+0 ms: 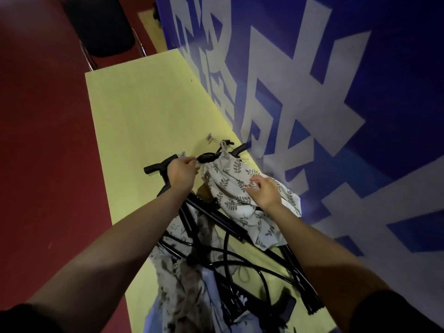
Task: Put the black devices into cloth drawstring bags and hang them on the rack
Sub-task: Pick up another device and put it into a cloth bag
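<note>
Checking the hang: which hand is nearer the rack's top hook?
Left. The left hand pinches the drawstring right beside the hook; the right hand holds the leaf-print bag lower down.

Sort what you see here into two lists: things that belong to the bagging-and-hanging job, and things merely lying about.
Part of the job:
- leaf-print drawstring bag, held by both hands
- black rack, its hooks over the table
- other cloth bags hanging lower on the rack
- left hand, pinching at the bag's top
- right hand, on the cloth

Just lying about:
- black chair
- yellow table
- blue wall banner
</note>
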{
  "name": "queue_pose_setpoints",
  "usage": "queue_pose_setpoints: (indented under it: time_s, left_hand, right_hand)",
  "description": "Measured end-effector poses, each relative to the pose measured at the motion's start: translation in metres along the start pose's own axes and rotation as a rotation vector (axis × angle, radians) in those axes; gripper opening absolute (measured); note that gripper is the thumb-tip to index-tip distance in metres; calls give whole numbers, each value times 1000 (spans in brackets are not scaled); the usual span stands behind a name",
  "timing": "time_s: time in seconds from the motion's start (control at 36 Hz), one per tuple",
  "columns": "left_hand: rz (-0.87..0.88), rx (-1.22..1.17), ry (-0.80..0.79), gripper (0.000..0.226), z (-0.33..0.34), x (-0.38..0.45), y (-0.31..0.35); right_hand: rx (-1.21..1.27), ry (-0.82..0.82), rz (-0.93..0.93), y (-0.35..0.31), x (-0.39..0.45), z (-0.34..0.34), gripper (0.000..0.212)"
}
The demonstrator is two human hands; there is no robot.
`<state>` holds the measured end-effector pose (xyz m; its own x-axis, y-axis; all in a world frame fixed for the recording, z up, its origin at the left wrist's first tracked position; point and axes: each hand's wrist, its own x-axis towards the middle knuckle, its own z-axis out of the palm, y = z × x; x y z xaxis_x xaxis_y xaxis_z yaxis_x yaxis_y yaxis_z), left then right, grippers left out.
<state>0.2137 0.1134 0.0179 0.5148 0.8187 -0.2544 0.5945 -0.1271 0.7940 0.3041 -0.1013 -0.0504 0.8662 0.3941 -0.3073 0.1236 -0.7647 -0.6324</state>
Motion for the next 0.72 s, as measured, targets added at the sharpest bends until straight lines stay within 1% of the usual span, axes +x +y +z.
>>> queue_pose_setpoints:
  time_s: [0.08, 0.14, 0.17, 0.25, 0.31, 0.39, 0.47, 0.56, 0.67, 0.72]
  left_hand:
    - [6, 18, 17, 25, -11, -7, -4]
    - [-3, 35, -25, 28, -15, -14, -9]
    - [-21, 42, -70, 28, -16, -18, -11]
    - [-123, 1, -290, 21, -18, -36, -18]
    - [-145, -26, -387, 19, -18, -50, -25]
    - [-71, 9, -455, 20, -20, -72, -38]
    - [26, 88, -525, 22, -26, -90, -52]
    - [80, 169, -585, 27, -37, -103, -64]
    - [162, 252, -633, 31, -54, -121, -81]
    - [219, 284, -652, 30, -65, -129, -89]
  right_hand:
    - [-17, -13, 31, 2, -8, -7, 42]
    - [-2, -3, 71, 3, -16, -9, 38]
    - [20, 12, 85, 2, -23, -10, 37]
    - [92, 53, 94, 4, -43, -13, 33]
    - [138, 81, 90, 4, -56, -16, 28]
    - [236, 103, 96, 3, -79, -18, 24]
    - [386, 139, 119, 3, -100, -13, 18]
    - [454, 160, 121, 0, -120, -8, 17]
    - [561, 164, 136, -3, -154, 5, 27]
    - [583, 186, 156, -6, -174, 11, 27]
